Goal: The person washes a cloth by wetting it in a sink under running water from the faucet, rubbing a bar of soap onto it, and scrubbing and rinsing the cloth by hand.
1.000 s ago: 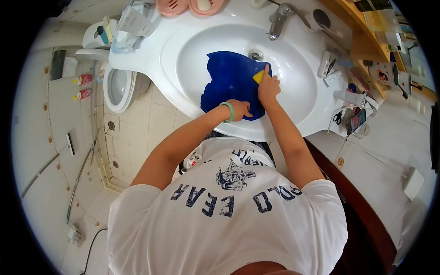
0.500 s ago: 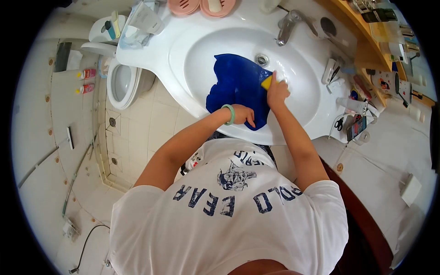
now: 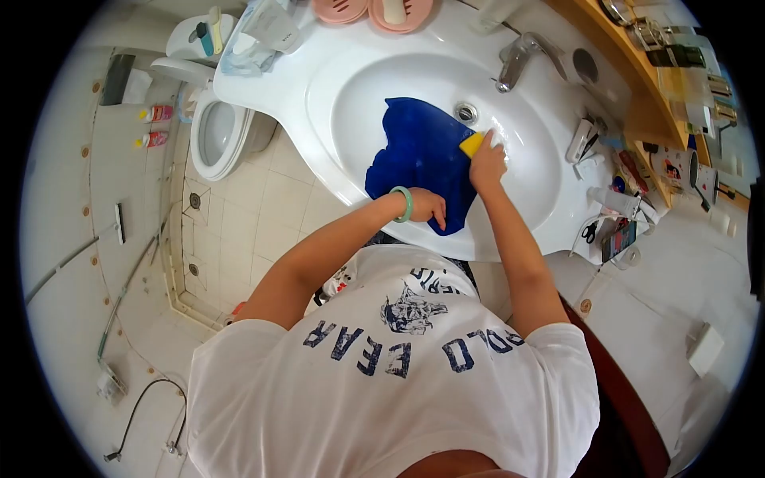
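Note:
A wet, dark blue flexible sheet (image 3: 418, 147) with an uneven outline lies spread in the white washbasin (image 3: 362, 103), its near part draped over the front rim. My left hand (image 3: 426, 207), with a pale green bangle at the wrist, is curled at the sheet's near part and appears to grip it there; some fingertips are hidden. In my right hand (image 3: 488, 165) is a yellow sponge (image 3: 472, 144), held against the sheet's right edge, close to the metal drain (image 3: 465, 113).
A chrome faucet (image 3: 522, 60) stands behind the basin. Pink soap dishes (image 3: 401, 16) sit on the back ledge. A phone (image 3: 619, 240), scissors (image 3: 590, 232) and toiletries crowd the right counter. A wooden shelf (image 3: 629, 88) overhangs at right. The toilet (image 3: 217, 139) is at left.
The view has shifted slightly. My right hand and the sponge have moved a little toward the drain, and more of the sponge shows. My left hand stays at the sheet's near part.

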`<state>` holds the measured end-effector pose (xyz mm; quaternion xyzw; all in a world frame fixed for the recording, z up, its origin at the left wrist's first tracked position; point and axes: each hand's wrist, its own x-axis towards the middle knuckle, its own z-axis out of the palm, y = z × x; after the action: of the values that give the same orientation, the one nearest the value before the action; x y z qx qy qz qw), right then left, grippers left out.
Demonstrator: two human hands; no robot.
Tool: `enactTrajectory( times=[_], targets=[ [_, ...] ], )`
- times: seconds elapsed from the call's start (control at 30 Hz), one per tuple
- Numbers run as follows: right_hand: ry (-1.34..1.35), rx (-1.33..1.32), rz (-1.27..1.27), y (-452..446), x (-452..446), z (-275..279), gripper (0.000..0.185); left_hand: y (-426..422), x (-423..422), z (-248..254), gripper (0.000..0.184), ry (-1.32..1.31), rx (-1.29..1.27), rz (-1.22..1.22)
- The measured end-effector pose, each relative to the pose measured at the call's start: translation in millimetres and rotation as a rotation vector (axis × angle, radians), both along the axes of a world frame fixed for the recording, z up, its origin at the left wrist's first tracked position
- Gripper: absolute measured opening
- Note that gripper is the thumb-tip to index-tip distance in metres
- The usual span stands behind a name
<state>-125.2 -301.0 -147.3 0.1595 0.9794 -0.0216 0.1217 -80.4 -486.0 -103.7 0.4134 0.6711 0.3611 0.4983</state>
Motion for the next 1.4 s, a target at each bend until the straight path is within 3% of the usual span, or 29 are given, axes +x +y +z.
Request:
enactTrajectory(
  times=[0.1, 0.17, 0.3, 0.37, 0.4, 0.47, 0.57, 0.6, 0.63, 0.67, 0.7, 0.77, 0.8, 0.83, 0.87, 0.9, 0.93, 0.97, 1.03, 1.07, 1.1, 1.17, 1.2, 1.23, 1.27, 1.3, 1.33, 1.37, 1.4],
  targets=[
    [-0.11, -0.195, 0.165, -23, 28, 17, 0.06, 0, 2, -3, 0.043, -0.003, 0.028, 0.054],
    [-0.059, -0.141, 0.359, -38, 35, 13, 0.067, 1, 3, -4, 0.044, 0.025, 0.035, 0.053],
    [-0.108, -0.029, 0.251, -47, 15, 12, 0.073, -9, 2, -2, 0.047, 0.075, -0.016, 0.062],
    [-0.126, -0.023, 0.236, -44, 9, 12, 0.072, -23, -2, 5, 0.052, -0.014, 0.053, 0.332],
    [-0.086, -0.086, 0.211, -43, 8, 14, 0.07, -31, -7, 6, 0.054, 0.07, 0.089, 0.391],
    [-0.049, -0.149, 0.179, -46, 10, 13, 0.069, -44, -18, 6, 0.048, 0.293, -0.072, 0.63],
    [0.113, -0.558, 0.129, -55, 14, -2, 0.061, -45, -39, -14, 0.049, 0.677, -0.324, 1.132],
    [0.213, -0.738, 0.098, -57, 15, -16, 0.051, -42, -51, -21, 0.049, 0.68, -0.322, 1.133],
    [0.215, -0.739, 0.1, -57, 12, -12, 0.051, -39, -63, -26, 0.052, 0.865, -0.336, 1.214],
    [0.007, -1.283, -0.235, -56, 9, -8, 0.047, -37, -73, -32, 0.055, 1.052, -0.349, 1.291],
    [-0.232, -1.8, -0.596, -57, 6, 0, 0.043, -36, -83, -33, 0.055, 1.056, -0.35, 1.292],
    [-0.272, -1.883, -0.634, -58, 7, 28, 0.036, -32, -100, -34, 0.065, 0.64, -0.491, 1.193],
    [-0.327, -2.042, -0.707, -56, 7, 40, 0.041, -31, -107, -36, 0.051, 0.604, -0.573, 1.136],
    [-0.382, -2.2, -0.782, -53, 7, 48, 0.051, -31, -114, -37, 0.051, 0.605, -0.57, 1.136],
    [-0.422, -2.221, -0.738, -49, 6, 50, 0.07, -31, -120, -37, 0.04, 0.477, -0.651, 1.015],
    [-0.415, -2.219, -0.738, -46, 7, 53, 0.07, -29, -124, -37, 0.03, 0.349, -0.724, 0.888],
    [-0.422, -2.285, -0.734, -43, 9, 56, 0.071, -28, -120, -46, 0.022, 0.605, -0.622, 0.823],
    [-0.43, -2.353, -0.727, -41, 10, 57, 0.071, -29, -118, -54, 0.022, 0.607, -0.619, 0.819],
    [-0.397, -2.309, -0.735, -39, 12, 56, 0.071, -30, -116, -70, 0.02, 0.497, -0.132, 0.978],
    [-0.369, -2.261, -0.743, -38, 13, 54, 0.071, -26, -111, -77, 0.021, 0.231, -0.044, 1.156],
    [-0.361, -2.266, -0.746, -37, 15, 53, 0.071, -24, -107, -79, 0.021, 0.233, -0.044, 1.148],
    [-0.212, -2.113, -0.692, -39, 14, 48, 0.061, -25, -100, -83, 0.02, -0.41, 0.139, 1.406],
    [-0.205, -2.116, -0.693, -42, 13, 44, 0.061, -30, -97, -50, 0.016, -0.727, 0.105, 1.402],
    [-0.05, -1.931, -0.605, -45, 12, 40, 0.055, -26, -90, -47, 0.016, -0.725, 0.103, 1.396],
    [0.094, -1.738, -0.521, -49, 12, 36, 0.049, -20, -84, -45, 0.016, -1.003, 0.186, 1.482],
    [0.101, -1.739, -0.525, -56, 11, 44, 0.049, -16, -77, -42, 0.017, -1.287, 0.271, 1.551],
    [0.225, -1.411, -0.289, -66, 7, 60, 0.046, -17, -69, -26, 0.02, -1.354, 0.338, 1.448],
    [0.328, -1.069, -0.066, -75, 5, 68, 0.044, -34, -59, -120, 0.025, -1.628, 0.863, 0.786],
    [0.414, -0.918, 0.098, -82, 2, 64, 0.049, -22, -54, -70, 0.029, -1.493, 0.695, 1.066]
  ],
)
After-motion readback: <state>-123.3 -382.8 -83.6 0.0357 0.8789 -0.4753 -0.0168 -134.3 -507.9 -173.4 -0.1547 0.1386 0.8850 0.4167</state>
